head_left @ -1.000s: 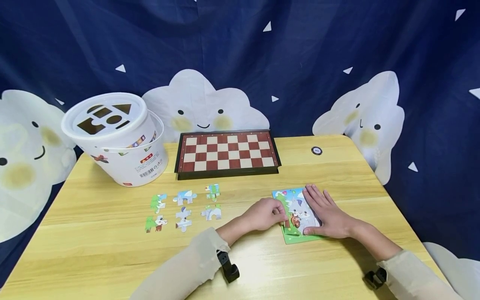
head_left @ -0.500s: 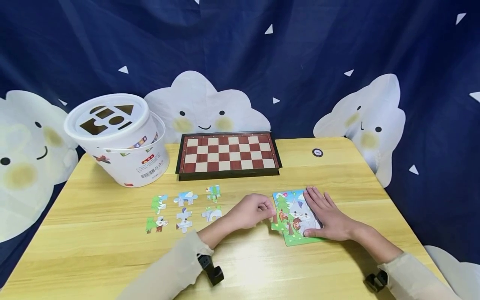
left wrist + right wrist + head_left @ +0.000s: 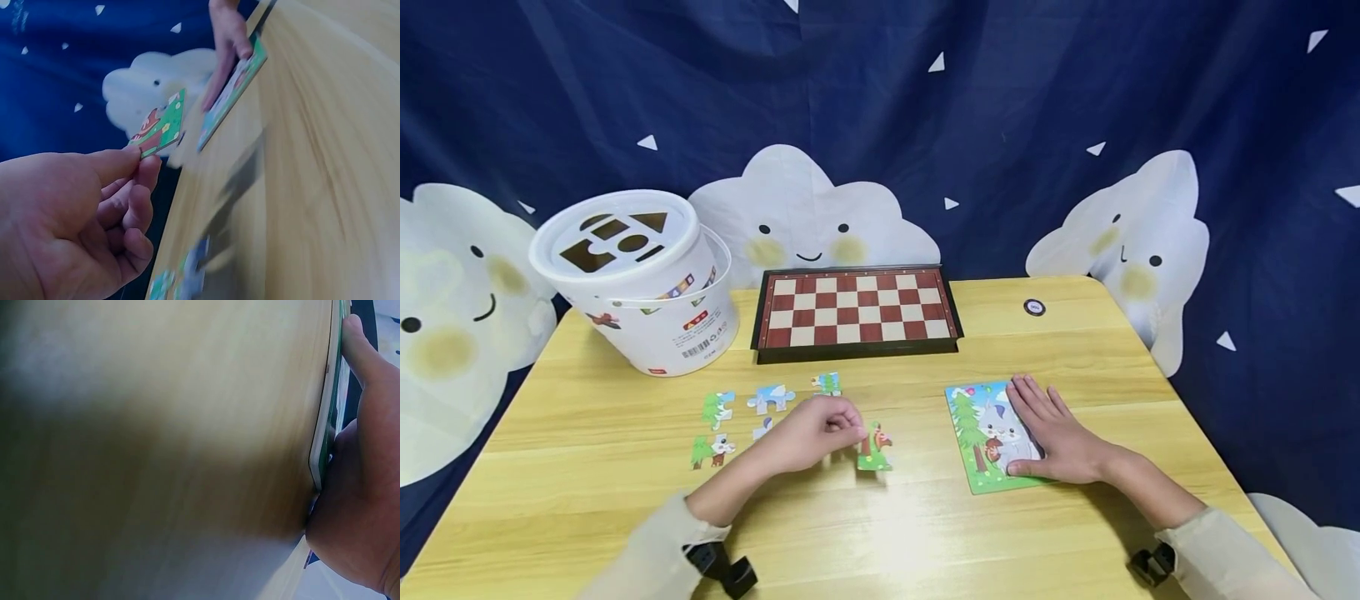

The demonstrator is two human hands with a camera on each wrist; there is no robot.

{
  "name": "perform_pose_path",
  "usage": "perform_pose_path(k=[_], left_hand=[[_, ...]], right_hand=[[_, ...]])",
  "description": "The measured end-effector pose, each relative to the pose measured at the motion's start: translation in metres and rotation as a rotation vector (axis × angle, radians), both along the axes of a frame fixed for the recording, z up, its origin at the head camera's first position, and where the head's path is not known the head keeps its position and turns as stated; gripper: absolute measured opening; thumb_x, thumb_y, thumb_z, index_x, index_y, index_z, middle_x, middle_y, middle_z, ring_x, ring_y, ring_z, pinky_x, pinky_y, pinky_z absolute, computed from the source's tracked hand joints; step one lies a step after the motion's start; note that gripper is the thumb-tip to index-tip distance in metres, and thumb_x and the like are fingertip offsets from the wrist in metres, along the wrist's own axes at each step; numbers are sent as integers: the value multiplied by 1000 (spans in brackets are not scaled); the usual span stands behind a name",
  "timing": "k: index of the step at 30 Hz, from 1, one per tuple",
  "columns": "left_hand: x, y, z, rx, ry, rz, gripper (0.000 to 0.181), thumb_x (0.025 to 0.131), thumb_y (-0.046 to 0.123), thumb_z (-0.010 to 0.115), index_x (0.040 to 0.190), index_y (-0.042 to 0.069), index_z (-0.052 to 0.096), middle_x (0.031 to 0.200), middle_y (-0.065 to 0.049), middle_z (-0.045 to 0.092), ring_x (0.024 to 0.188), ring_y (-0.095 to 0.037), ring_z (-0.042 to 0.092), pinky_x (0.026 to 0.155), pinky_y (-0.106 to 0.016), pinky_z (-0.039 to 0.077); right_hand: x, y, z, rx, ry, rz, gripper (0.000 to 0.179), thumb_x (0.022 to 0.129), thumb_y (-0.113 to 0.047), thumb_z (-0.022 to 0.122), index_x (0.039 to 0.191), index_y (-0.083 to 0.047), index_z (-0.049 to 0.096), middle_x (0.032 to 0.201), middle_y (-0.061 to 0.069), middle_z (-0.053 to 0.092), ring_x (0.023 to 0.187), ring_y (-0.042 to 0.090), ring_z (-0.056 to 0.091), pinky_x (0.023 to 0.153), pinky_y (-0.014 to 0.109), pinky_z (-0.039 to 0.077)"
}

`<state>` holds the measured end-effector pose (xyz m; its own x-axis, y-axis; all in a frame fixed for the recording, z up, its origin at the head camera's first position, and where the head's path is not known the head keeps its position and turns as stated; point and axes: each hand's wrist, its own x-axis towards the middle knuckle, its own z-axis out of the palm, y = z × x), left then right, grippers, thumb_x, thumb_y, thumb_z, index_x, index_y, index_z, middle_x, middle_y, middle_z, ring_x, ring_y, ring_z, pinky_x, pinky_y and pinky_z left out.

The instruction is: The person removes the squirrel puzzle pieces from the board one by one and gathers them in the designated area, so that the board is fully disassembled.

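Observation:
My left hand (image 3: 805,437) pinches a jigsaw puzzle piece (image 3: 874,450) between thumb and index finger, raised above the table. Green grass and a red mushroom show on the piece (image 3: 161,127) in the left wrist view. Spread on its right side of the puzzle board (image 3: 968,425), my right hand (image 3: 1063,446) covers part of a grey squirrel picture. Loose puzzle pieces lie left of and behind the left hand: a tree piece (image 3: 718,408), a blue sky piece (image 3: 771,398) and a piece with a small face (image 3: 713,451) among them. The left hand hides some of these.
A white bucket (image 3: 685,333) with a shape-sorter lid stands at the back left of the wooden table (image 3: 880,533). Beside it lies a chequered board (image 3: 857,310) in a black frame. One round dark chip (image 3: 1034,307) is at the back right. A blue curtain (image 3: 985,100) hangs behind.
My left hand has pulled the mushroom piece off the puzzle board and carried it left, towards the loose pieces. The right hand stays on the board.

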<state>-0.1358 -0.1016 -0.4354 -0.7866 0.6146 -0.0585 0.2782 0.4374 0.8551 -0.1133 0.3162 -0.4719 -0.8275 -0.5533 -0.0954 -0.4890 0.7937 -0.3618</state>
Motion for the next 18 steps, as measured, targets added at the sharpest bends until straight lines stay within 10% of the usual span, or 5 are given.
perform_pose_path(k=[18], left_hand=[[27, -127, 9, -55, -60, 9, 11, 101, 20, 65, 92, 14, 68, 81, -2, 67, 74, -9, 58, 68, -26, 50]], right_hand=[[0, 0, -1, 2, -21, -6, 115, 89, -62, 68, 160, 6, 9, 166, 30, 3, 154, 43, -2, 122, 49, -10]])
